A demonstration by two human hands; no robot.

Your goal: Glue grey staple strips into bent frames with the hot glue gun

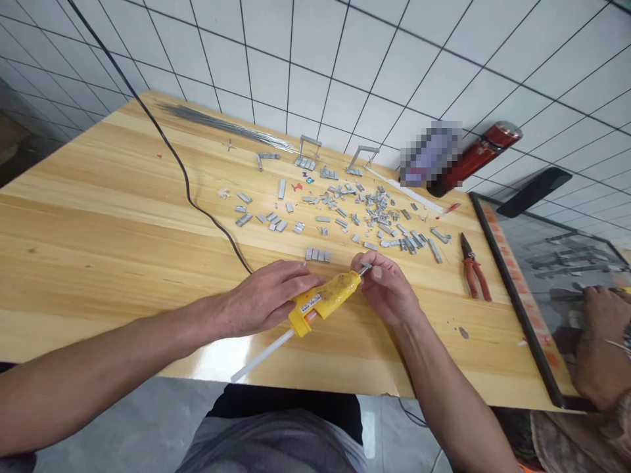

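Left hand is wrapping firmly around a yellow glue gun, which is sitting just over the near side of the table, its glue stick poking out the back. Right hand is pinching a small grey bit right at the nozzle, thumb and finger nearly closed; can't tell if it's touching the tip. Loose pieces are lying scattered beyond, and pliers are resting off to the right.
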